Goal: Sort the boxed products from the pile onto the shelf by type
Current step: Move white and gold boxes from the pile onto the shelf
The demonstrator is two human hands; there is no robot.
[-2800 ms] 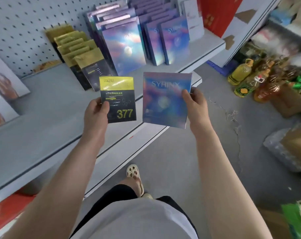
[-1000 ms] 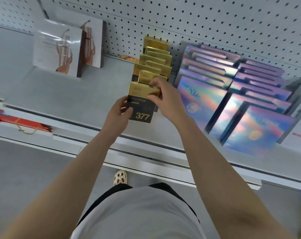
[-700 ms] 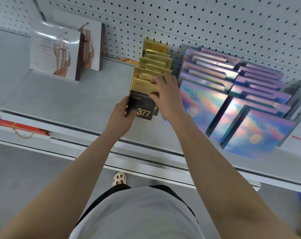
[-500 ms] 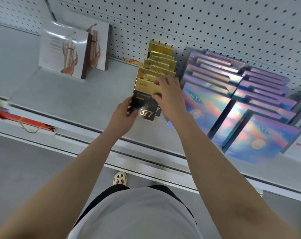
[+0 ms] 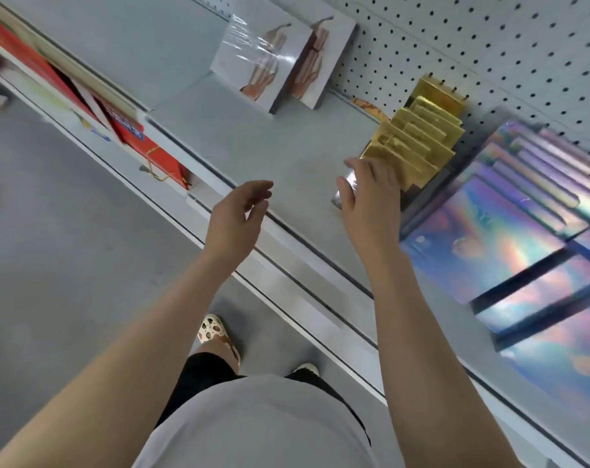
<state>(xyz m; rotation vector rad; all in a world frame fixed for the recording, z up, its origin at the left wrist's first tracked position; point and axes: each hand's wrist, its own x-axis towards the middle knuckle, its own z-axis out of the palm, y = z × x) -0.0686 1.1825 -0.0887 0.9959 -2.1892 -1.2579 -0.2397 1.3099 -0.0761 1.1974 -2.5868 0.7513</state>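
Observation:
A row of gold-topped black boxes [image 5: 418,143] leans against the pegboard on the grey shelf [image 5: 287,157]. My right hand [image 5: 371,201] lies with relaxed fingers over the front box of that row, hiding most of it; only its dark lower corner [image 5: 343,194] shows. My left hand [image 5: 238,216] hovers empty over the shelf's front edge, fingers loosely spread, apart from the boxes. To the right stand rows of iridescent purple-blue boxes [image 5: 489,238], blurred by camera motion.
Two white boxes [image 5: 263,62] printed with a figure stand at the back left of the shelf. Behind everything runs a white pegboard [image 5: 489,45]. Red bags [image 5: 128,130] fill the lower shelf at left. Grey floor [image 5: 67,248] lies below, with my feet by the shelf base.
My left hand has let go of the gold-topped "377" box and drawn back to the shelf edge. The box now stands at the front of its row under my right hand. The view swung left.

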